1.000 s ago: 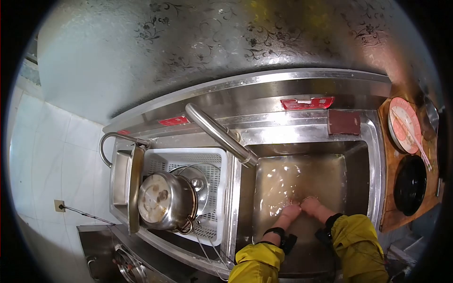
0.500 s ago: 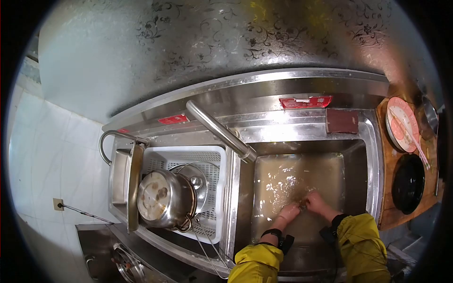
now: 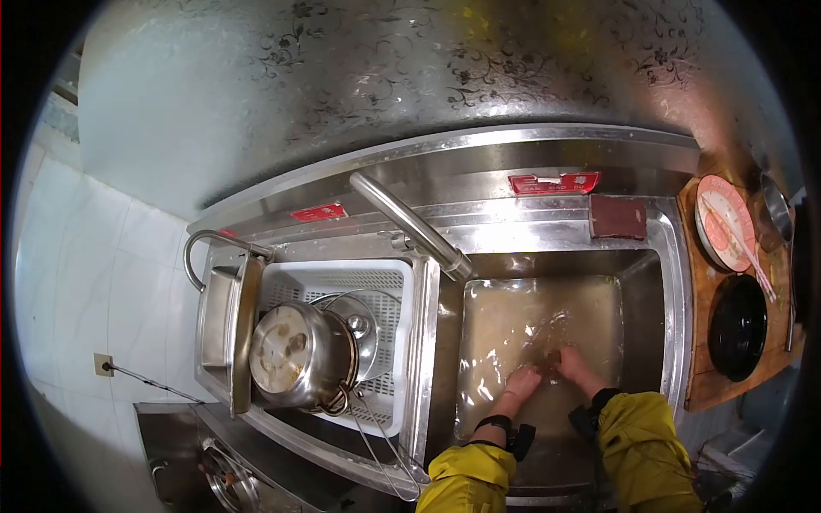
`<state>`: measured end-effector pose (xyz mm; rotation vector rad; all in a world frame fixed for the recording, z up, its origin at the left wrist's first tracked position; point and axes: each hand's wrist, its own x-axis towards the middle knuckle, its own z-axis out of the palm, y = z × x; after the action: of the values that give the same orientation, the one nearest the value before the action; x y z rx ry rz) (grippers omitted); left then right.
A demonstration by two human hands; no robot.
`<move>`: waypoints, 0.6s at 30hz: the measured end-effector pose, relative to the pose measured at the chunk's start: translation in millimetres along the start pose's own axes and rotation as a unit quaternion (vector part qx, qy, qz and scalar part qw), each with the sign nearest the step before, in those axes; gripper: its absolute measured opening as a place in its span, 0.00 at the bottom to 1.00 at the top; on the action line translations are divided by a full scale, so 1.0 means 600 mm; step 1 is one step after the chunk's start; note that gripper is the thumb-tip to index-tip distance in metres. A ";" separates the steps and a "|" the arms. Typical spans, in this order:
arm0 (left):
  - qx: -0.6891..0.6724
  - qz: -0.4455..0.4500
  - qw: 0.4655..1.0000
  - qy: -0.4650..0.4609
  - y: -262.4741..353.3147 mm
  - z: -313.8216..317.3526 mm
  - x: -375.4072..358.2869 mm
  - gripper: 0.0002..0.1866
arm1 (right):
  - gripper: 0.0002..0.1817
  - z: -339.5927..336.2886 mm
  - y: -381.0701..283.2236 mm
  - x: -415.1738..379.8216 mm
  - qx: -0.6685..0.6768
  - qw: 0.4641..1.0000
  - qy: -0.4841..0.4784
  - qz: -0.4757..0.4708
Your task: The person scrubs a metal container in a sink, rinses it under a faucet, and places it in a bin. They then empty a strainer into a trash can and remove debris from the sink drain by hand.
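Note:
Both hands are at the surface of cloudy brown water (image 3: 505,316) in the right-hand steel sink basin (image 3: 637,282). My left hand (image 3: 522,381) is closed, its fingertips dipping into the water. Close beside it, my right hand (image 3: 571,364) is also curled, fingers pointing toward the left. Between them is a small dark brownish thing (image 3: 548,362), partly under water; its kind cannot be made out. Ripples spread around the fingers. A steel faucet (image 3: 419,231) reaches over the divider toward the basin.
Left of the basin, a white plastic basket (image 3: 398,342) holds an upturned steel pot (image 3: 295,346) and a glass lid (image 3: 363,329). A brown block (image 3: 617,218) lies on the back ledge. At right, a wooden board (image 3: 697,342) carries a pink-rimmed plate (image 3: 712,201), chopsticks (image 3: 757,269) and a black dish (image 3: 737,329).
Both hands stay close together at nearly the same spot, my right hand slightly lower in the water. The ripples and glints have shifted, and the view has moved slightly.

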<state>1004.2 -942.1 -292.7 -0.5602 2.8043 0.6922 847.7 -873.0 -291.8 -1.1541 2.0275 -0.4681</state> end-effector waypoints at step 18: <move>-0.114 -0.224 0.965 0.077 -0.006 -0.126 -0.076 0.12 | 0.17 0.058 0.036 0.016 0.047 0.995 0.038 0.080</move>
<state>1039.4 -967.1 -215.4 -1.2895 2.5948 0.9024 858.8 -868.0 -332.2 -0.9215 2.1206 -0.5275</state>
